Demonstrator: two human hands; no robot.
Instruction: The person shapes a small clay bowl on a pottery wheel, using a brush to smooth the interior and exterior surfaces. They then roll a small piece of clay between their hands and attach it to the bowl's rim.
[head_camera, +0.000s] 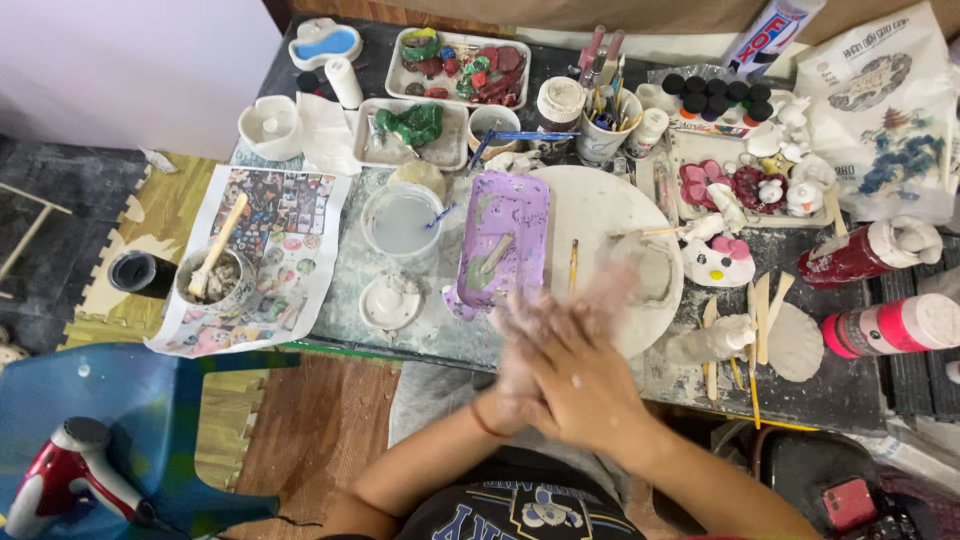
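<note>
Both hands meet palm to palm just below the near rim of the round white board (600, 215), the landmark for everything here. The right hand (585, 385) lies on top, fingers stretched flat and close together; the left hand (525, 345) is underneath, pale with clay dust and blurred, so I cannot tell how far its fingers are spread. Whatever sits between the palms is hidden; it looks as if a small lump of clay is pressed there, but no piece of it shows, so I cannot say for certain that either hand has hold of anything. If it is wet clay, it should be light, soft and easily dented, a little sticky and slick at once, best cradled in the flat of the palms and not pinched at its edges. On the left part of the board rests a purple tray (505, 235) smeared with white slip. Just left of the board stands a clear tub of cloudy water (402, 222). At the board's right edge a rough clay cup (650, 265) sits, and beyond that a white cat-face figure with a pink bow (718, 262).
</note>
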